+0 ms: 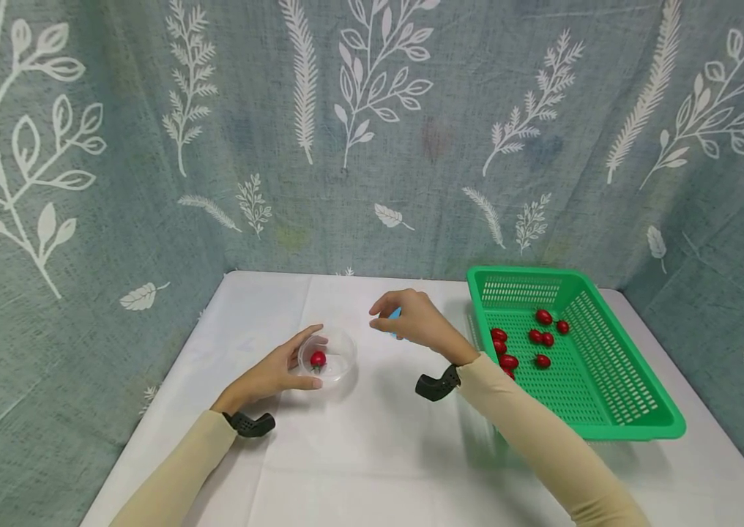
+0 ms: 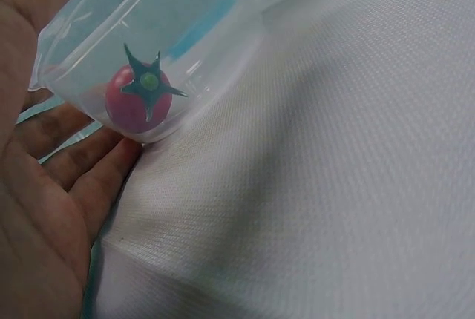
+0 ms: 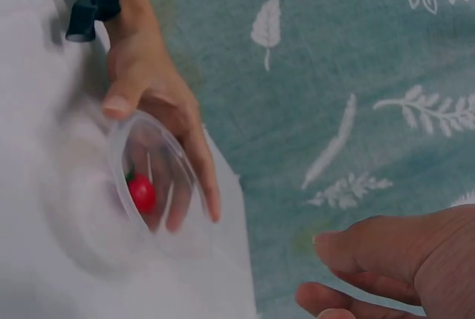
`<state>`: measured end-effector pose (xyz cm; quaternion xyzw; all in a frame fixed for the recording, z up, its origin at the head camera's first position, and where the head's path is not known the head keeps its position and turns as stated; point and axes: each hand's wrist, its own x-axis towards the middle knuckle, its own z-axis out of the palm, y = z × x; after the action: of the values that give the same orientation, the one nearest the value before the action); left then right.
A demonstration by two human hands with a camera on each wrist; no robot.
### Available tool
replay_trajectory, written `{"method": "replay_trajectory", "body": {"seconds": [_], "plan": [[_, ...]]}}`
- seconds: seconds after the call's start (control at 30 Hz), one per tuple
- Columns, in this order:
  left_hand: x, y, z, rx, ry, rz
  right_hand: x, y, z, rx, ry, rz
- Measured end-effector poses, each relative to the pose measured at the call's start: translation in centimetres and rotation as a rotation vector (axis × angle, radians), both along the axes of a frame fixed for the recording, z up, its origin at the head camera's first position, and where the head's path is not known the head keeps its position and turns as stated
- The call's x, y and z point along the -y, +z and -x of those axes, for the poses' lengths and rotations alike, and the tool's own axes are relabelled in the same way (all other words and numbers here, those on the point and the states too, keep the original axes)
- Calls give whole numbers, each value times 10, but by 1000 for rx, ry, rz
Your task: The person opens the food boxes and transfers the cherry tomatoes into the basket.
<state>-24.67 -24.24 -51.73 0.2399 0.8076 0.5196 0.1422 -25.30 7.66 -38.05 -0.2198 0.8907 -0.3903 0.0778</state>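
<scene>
A clear plastic container (image 1: 343, 356) stands tilted on the white table, with a cherry tomato (image 1: 318, 359) inside it; the tomato's green star-shaped calyx shows in the left wrist view. My left hand (image 1: 277, 375) holds the container from its left side, thumb near the front and fingers round the back. To the right, my right hand (image 1: 414, 320) hovers over the table with loosely bent fingers and a gap between thumb and fingertips. In the right wrist view nothing shows between those fingertips. Partly hidden behind that hand is a small blue thing (image 1: 395, 313).
A green plastic basket (image 1: 665, 421) sits at the right of the table, with several red cherry tomatoes (image 1: 543, 317) lying mostly toward its left and back. My right forearm passes over its near left corner. A grey-green leaf-patterned cloth (image 1: 372, 212) hangs behind and at both sides.
</scene>
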Motion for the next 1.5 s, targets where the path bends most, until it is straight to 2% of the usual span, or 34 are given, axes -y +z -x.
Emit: {"method": "replay_trajectory", "body": {"seconds": [0.33,0.83,1.03,1.3,1.5], "plan": [[1,-1,0,4,-4,3,34,-19,-6,-6,99,3],[0,0,-3,25,12,9,69,-49,-10,79,161,-18],[1,-1,-2,22,1,2,81,-60,-9,95,170,-69],[2,-4,-1,30,-24,-33,96,-65,-9,67,206,-114],[1,-2,-2,32,-23,-44,100,-64,-8,-13,209,-193]]}}
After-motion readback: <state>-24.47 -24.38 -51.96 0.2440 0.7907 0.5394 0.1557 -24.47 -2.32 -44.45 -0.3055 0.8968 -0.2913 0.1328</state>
